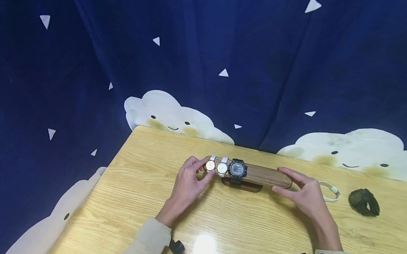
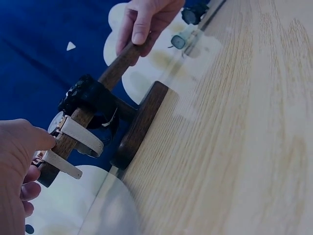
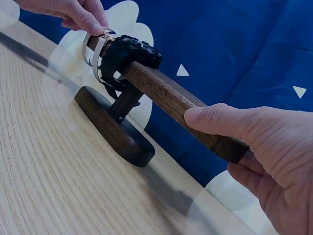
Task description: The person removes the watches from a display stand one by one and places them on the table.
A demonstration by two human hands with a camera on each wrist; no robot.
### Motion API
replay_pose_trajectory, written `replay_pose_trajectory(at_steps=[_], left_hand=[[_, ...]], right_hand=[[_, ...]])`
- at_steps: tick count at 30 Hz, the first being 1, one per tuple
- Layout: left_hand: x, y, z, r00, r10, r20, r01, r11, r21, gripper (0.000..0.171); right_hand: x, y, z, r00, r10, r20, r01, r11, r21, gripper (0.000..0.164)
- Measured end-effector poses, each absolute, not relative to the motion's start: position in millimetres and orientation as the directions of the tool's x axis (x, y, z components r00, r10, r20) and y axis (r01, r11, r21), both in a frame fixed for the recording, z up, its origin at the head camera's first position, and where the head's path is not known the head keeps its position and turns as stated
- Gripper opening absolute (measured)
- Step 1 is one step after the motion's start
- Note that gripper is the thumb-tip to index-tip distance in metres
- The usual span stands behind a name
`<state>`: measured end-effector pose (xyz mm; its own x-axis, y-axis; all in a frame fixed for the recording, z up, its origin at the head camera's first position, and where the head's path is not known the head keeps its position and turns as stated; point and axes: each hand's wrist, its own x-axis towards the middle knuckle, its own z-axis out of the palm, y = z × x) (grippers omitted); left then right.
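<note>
A dark wooden T-shaped watch stand (image 1: 265,176) stands on the table, its base (image 3: 115,129) below the bar. Toward the bar's left end are two white-strapped watches, the outer watch (image 1: 210,165) and the inner watch (image 1: 222,168). Beside them sits a chunky black watch (image 1: 237,168). My left hand (image 1: 190,178) pinches around the outer white-strapped watch at the bar's end; in the left wrist view a fingertip lies between the two white straps (image 2: 80,134). My right hand (image 1: 307,196) grips the bar's bare right end, thumb on the near side and fingers beyond and beneath.
Right of my right hand lies another light-strapped watch (image 1: 331,193). A dark watch (image 1: 364,202) lies farther right. The wooden table (image 1: 249,242) ends at a dark blue curtain (image 1: 211,34) with white clouds and triangles behind the stand.
</note>
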<state>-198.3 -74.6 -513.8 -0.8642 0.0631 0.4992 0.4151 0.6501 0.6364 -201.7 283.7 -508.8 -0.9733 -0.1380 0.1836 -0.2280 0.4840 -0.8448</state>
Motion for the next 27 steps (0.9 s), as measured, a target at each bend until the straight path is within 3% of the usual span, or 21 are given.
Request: replay_pose_trajectory(at_steps=[27], left_hand=[[-200.9,-81.1,-515.8,-0.847,0.013,0.531,0.411,0.649,0.64,0.037]], right_hand=[[-201.0,282.5,-507.7,-0.973,-0.138,0.186,-0.23,0.472,-0.851,0.056]])
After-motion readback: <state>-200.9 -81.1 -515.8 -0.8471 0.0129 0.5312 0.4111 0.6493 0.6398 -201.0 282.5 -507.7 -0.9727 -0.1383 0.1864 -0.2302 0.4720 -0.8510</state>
